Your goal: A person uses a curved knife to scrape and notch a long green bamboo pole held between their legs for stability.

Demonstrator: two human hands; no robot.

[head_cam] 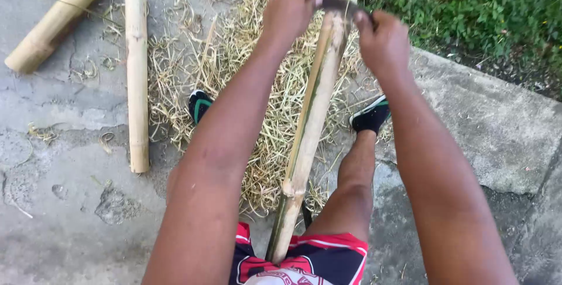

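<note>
Bamboo pole (313,115) slants up from between the person's knees over a straw pile (257,86). Left hand (290,9) and right hand (383,42) flank its upper part, fingers clamped on what seems a dark blade (339,2) laid across it.

1. The bamboo pole (313,115) runs out past the top edge; its lower end is hidden between the legs.
2. The blade (339,2) across the pole shows only between the left hand (290,9) and right hand (383,39); both fists cover its ends.
3. The thick bamboo piece (55,18) is cut off by the top edge.
4. Straw shavings (263,97) partly hide the left sandal (199,106).
</note>
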